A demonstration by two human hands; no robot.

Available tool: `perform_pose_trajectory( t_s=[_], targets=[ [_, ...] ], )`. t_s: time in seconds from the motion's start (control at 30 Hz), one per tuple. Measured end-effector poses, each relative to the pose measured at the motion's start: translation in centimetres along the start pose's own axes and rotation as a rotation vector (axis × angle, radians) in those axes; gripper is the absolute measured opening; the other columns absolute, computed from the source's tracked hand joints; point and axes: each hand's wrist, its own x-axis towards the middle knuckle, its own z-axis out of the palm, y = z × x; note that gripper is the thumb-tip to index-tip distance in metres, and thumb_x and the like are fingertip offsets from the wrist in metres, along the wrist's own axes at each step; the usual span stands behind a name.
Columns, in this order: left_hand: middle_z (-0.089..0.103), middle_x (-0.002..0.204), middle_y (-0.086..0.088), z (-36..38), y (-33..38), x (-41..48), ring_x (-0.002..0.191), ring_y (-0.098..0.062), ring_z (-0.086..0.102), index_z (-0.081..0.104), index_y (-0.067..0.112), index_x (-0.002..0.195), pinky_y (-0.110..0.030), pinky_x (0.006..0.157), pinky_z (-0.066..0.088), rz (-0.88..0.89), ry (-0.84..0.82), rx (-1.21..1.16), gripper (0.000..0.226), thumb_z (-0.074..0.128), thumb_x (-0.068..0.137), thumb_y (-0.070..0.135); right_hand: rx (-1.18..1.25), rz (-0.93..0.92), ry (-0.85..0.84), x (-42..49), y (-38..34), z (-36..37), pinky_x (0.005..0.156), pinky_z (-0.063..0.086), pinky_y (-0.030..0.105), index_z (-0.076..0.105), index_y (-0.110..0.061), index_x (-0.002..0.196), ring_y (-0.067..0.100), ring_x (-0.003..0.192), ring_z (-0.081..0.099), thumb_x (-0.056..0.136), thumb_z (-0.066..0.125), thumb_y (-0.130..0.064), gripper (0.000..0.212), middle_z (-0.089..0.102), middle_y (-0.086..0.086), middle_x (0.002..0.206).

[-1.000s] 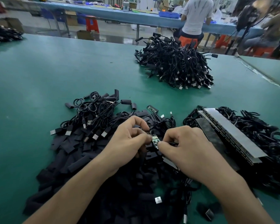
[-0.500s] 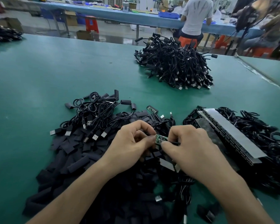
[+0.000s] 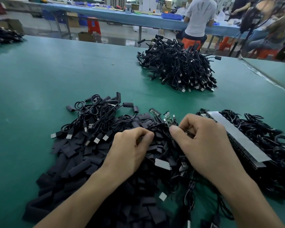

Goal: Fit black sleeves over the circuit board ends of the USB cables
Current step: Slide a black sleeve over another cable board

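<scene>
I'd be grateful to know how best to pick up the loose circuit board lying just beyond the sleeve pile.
Pinch the loose circuit board across its two long edges near the middle, coming straight down from above. It is a narrow strip lying flat at the far edge of the sleeve pile, with bare table beyond it, so both long sides look reachable.

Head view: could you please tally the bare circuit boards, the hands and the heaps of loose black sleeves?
Bare circuit boards: 2
Hands, left and right: 2
Heaps of loose black sleeves: 1
Total: 5
</scene>
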Motion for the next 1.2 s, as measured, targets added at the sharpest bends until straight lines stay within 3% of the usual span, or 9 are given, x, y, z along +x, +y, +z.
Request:
perform_pose_trajectory(
  t_s=[0.1, 0.27, 0.4, 0.47, 0.53, 0.7, 0.93, 1.07, 1.2],
  targets=[
    [0.069, 0.066, 0.000, -0.2, 0.9, 0.2, 0.059, -0.010, 0.064, 0.074, 0.024, 0.083, -0.026, 0.054, 0.050, -0.114, -0.042, -0.414, 0.042, 0.048, 0.095, 0.054, -0.024, -0.083, -0.027, -0.6, -0.7, 0.6, 0.050, 0.044, 0.029, 0.058, -0.028, 0.074, 0.007, 0.048, 0.049, 0.084, 0.063, -0.053, 0.027, 0.053, -0.011, 0.050],
    [0.067, 0.085, -0.031, -0.2, 1.1, 0.4, 0.071, -0.021, 0.061, 0.071, -0.002, 0.091, -0.036, 0.066, 0.053, -0.109, -0.060, -0.635, 0.031, 0.069, 0.088, 0.028, 0.041, -0.099, -0.199, -1.1, -1.0, 2.2, 0.061, 0.054, 0.036, 0.069, -0.032, 0.085, 0.005, 0.061, 0.058, 0.085, 0.056, -0.051, 0.023, 0.065, -0.015, 0.066],
    [0.065, 0.060, -0.008, -0.3, 0.9, 0.4, 0.055, -0.011, 0.060, 0.068, 0.011, 0.069, -0.021, 0.053, 0.051, -0.171, -0.097, -0.785, 0.024, 0.076, 0.069, 0.034, 0.197, -0.043, 0.003, -0.4, -0.5, 2.5, 0.061, 0.050, 0.023, 0.067, -0.031, 0.086, 0.003, 0.065, 0.060, 0.086, 0.065, -0.041, 0.010, 0.065, -0.012, 0.073],
    [0.060, 0.056, 0.000, -0.3, 0.6, 0.4, 0.048, -0.007, 0.055, 0.061, 0.019, 0.062, -0.016, 0.049, 0.047, -0.177, -0.101, -0.863, 0.027, 0.085, 0.062, 0.032, 0.376, 0.039, -0.114, -0.2, -0.4, 2.6, 0.063, 0.048, 0.016, 0.068, -0.029, 0.091, 0.002, 0.066, 0.061, 0.087, 0.069, -0.034, 0.006, 0.068, -0.011, 0.077],
    [0.058, 0.057, 0.003, -0.4, 0.2, 0.5, 0.049, -0.006, 0.052, 0.065, 0.023, 0.061, -0.016, 0.050, 0.045, -0.180, -0.120, -0.924, 0.032, 0.095, 0.056, 0.032, 0.638, 0.115, -0.266, -0.2, -0.5, 2.6, 0.068, 0.054, 0.024, 0.073, -0.023, 0.087, 0.006, 0.069, 0.064, 0.089, 0.070, -0.026, 0.005, 0.072, -0.006, 0.076],
    [0.065, 0.064, 0.006, -0.6, 0.0, 0.5, 0.055, -0.005, 0.055, 0.073, 0.026, 0.068, -0.016, 0.055, 0.048, -0.170, -0.165, -1.033, 0.042, 0.097, 0.042, 0.049, 0.951, 0.186, -0.335, -0.4, -0.7, 3.1, 0.074, 0.056, 0.030, 0.074, -0.018, 0.082, 0.016, 0.076, 0.066, 0.082, 0.073, -0.035, 0.016, 0.072, 0.006, 0.080],
    [0.064, 0.063, -0.004, -1.0, 0.4, 0.5, 0.053, -0.011, 0.061, 0.069, 0.017, 0.063, -0.019, 0.056, 0.054, -0.205, -0.206, -1.115, 0.039, 0.099, 0.044, 0.033, 1.234, 0.382, -0.491, -0.3, -0.7, 3.3, 0.072, 0.053, 0.030, 0.075, -0.007, 0.087, 0.024, 0.076, 0.058, 0.077, 0.069, -0.028, 0.024, 0.067, 0.015, 0.085],
    [0.066, 0.066, -0.007, -1.1, 0.6, 0.4, 0.056, -0.015, 0.064, 0.067, 0.011, 0.068, -0.026, 0.060, 0.058, -0.230, -0.245, -1.202, 0.040, 0.098, 0.049, 0.028, 1.392, 0.462, -0.551, -0.4, -1.4, 3.3, 0.052, 0.050, 0.016, 0.075, -0.009, 0.077, 0.010, 0.057, 0.057, 0.079, 0.066, -0.022, 0.016, 0.066, 0.009, 0.073],
    [0.071, 0.073, -0.006, -1.7, 1.4, 0.6, 0.065, -0.017, 0.069, 0.072, 0.015, 0.073, -0.032, 0.066, 0.061, -0.135, -0.249, -1.194, 0.017, 0.081, 0.075, 0.030, 1.409, 0.494, -0.453, -0.2, -1.6, 3.0, 0.046, 0.044, 0.018, 0.069, -0.015, 0.071, 0.007, 0.049, 0.050, 0.080, 0.065, -0.022, 0.012, 0.058, 0.000, 0.065]
  ],
)
